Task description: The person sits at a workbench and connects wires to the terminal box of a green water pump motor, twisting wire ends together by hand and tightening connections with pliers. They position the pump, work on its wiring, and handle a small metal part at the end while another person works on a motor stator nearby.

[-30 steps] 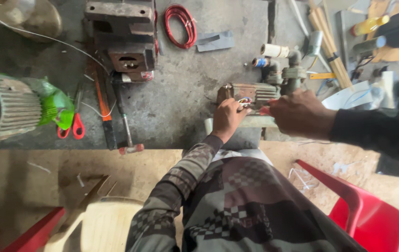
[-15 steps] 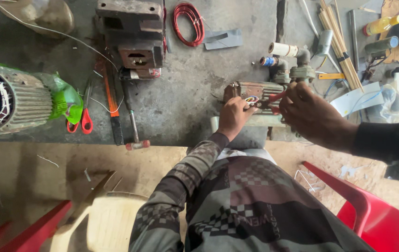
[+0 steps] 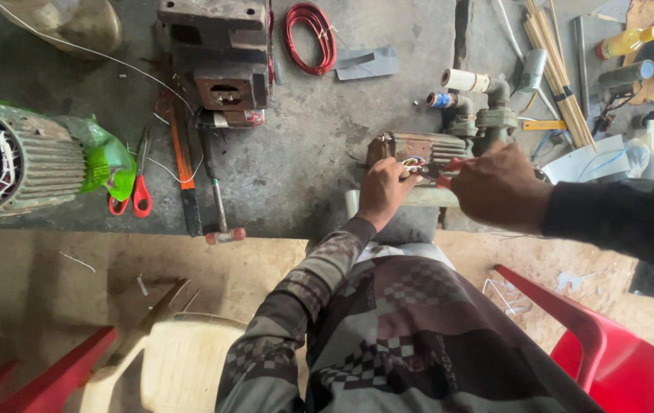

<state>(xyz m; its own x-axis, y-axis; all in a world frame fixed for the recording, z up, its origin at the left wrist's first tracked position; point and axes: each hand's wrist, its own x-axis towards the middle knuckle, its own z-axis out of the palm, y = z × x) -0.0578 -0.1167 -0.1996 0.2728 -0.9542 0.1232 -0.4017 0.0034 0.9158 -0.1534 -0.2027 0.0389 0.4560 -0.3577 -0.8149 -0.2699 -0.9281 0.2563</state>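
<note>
My left hand, in a checkered sleeve, reaches forward to a small rusty pump motor on the concrete slab. Its fingers pinch the thin wires sticking out of the motor's top. A co-worker's hand in a black sleeve comes in from the right and holds a red-handled tool against the same wires. My right hand is out of sight.
A large ribbed motor stator with a green bag lies at the left. Red scissors, a hammer, a rusty metal block and a red wire coil lie on the slab. A red chair stands at the lower right.
Both hands stay at the pump motor's wires. The co-worker's hand has shifted slightly left over the motor. The view has drifted a little.
</note>
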